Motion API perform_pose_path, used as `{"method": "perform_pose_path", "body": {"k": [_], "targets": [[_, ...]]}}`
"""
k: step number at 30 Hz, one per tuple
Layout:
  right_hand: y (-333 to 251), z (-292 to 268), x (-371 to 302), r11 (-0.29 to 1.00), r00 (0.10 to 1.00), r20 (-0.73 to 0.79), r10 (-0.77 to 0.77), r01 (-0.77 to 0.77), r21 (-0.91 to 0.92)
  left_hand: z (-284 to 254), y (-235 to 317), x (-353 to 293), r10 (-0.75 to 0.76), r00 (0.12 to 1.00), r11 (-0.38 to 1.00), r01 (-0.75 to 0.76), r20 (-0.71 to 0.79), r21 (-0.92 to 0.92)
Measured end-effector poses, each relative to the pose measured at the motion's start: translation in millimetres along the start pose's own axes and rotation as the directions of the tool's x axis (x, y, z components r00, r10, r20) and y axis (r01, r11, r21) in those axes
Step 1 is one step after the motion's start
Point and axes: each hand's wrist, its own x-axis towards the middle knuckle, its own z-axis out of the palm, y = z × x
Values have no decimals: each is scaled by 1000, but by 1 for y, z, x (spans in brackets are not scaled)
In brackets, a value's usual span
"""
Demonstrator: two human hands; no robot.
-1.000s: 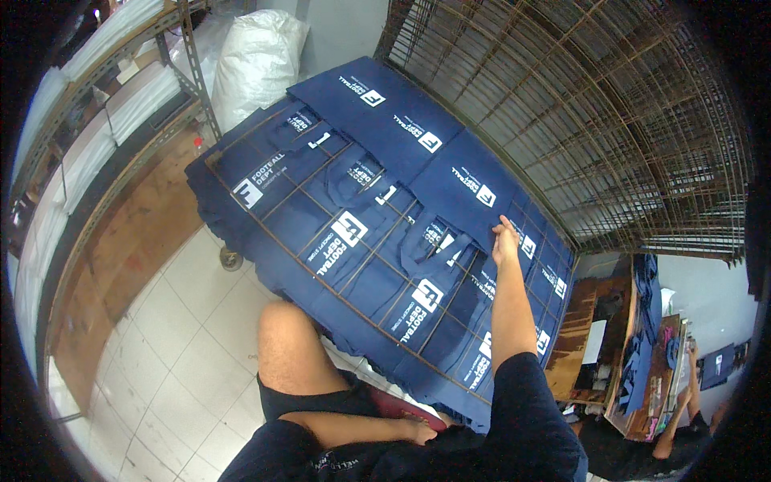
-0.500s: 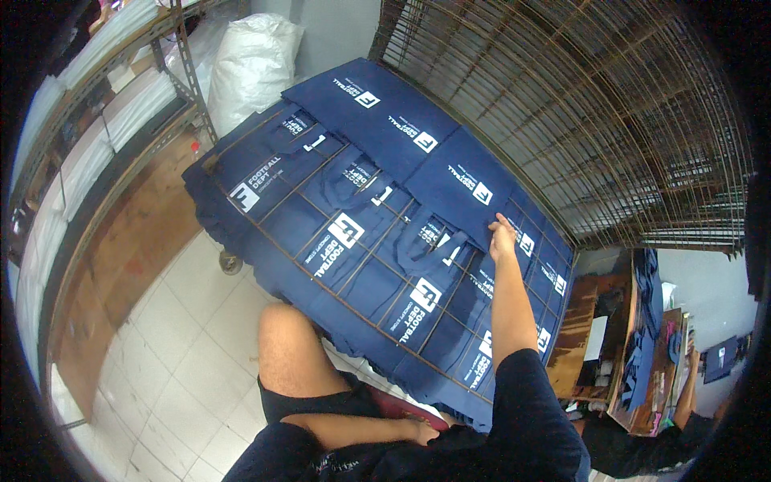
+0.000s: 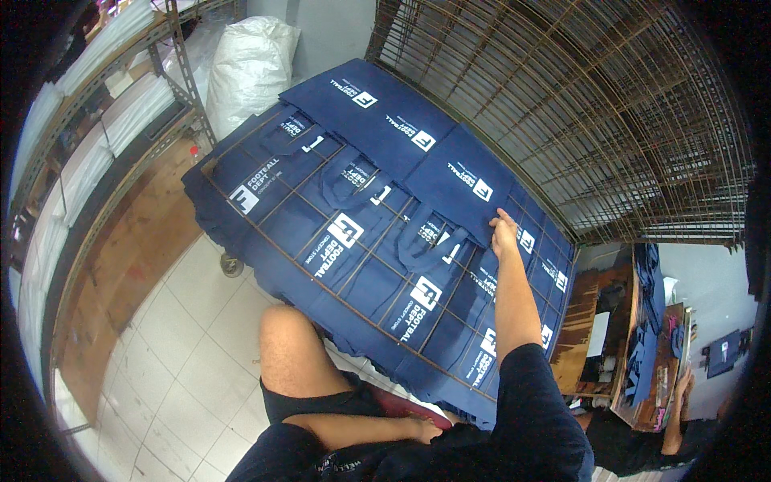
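Note:
My right hand (image 3: 503,232) reaches out over a wire drying rack layered with navy fabric. Its fingers close at the near right corner of a navy printed fabric panel (image 3: 450,177), with the index finger extended past the edge. White printing marks the panel. Nearer to me, navy tote bags (image 3: 361,265) with looped handles lie flat beneath the thin rusty wire grid (image 3: 341,293). My left hand (image 3: 428,430) rests low by my lap, beside a dark red surface (image 3: 393,403); its fingers are mostly hidden.
Upright wire racks (image 3: 562,104) lean behind the fabric. Shelving (image 3: 183,68) with white stacks stands left, near a white sack (image 3: 250,68). At right, a wooden table (image 3: 666,361) holds navy pieces, and another person's arm (image 3: 679,414) shows beside it. A caster (image 3: 231,265) stands on the tiles.
My right hand stays at the panel's corner, almost unmoved. The view has shifted slightly. At right, the other person's arm has moved lower.

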Motion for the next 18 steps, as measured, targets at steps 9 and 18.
{"method": "perform_pose_path", "body": {"k": [9,18], "targets": [[8,-11,18,994,996,-52,-66,61,-85,3,-8,-4,2,1000,1000,-2,16,-20],[-8,-72,-108,820,897,-32,-440,387,-422,0,-18,-27,152,983,984,-141,-106,107]]}}
